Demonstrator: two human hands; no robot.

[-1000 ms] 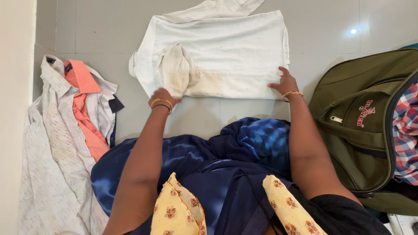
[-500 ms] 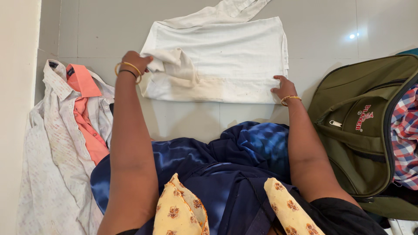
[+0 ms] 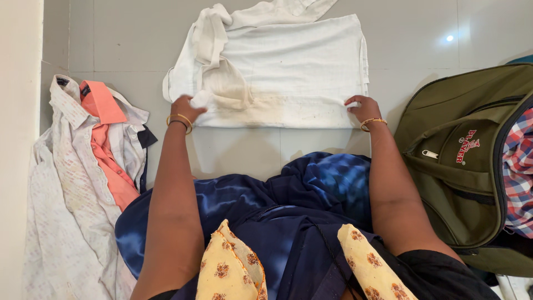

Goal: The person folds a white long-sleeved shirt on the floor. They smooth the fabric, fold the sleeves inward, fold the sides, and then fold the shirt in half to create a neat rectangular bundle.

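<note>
A white garment (image 3: pixel 288 66) lies partly folded on the grey tiled floor in front of me, with a brownish stain along its near edge. My left hand (image 3: pixel 187 106) pinches a bunched bit of that cloth at the near left corner. My right hand (image 3: pixel 362 106) presses fingers down on the near right corner. Both wrists wear gold bangles. A sleeve is folded over the garment's left side.
A pile of pale patterned shirts with an orange one (image 3: pixel 108 144) lies at the left by the wall. An olive green backpack (image 3: pixel 472 161) holding checked cloth (image 3: pixel 519 166) sits at the right. Blue fabric (image 3: pixel 277 205) covers my lap.
My left hand came back from the garment's far left edge to its near left corner, laying the sleeve over the cloth. My right hand stayed at the near right corner.
</note>
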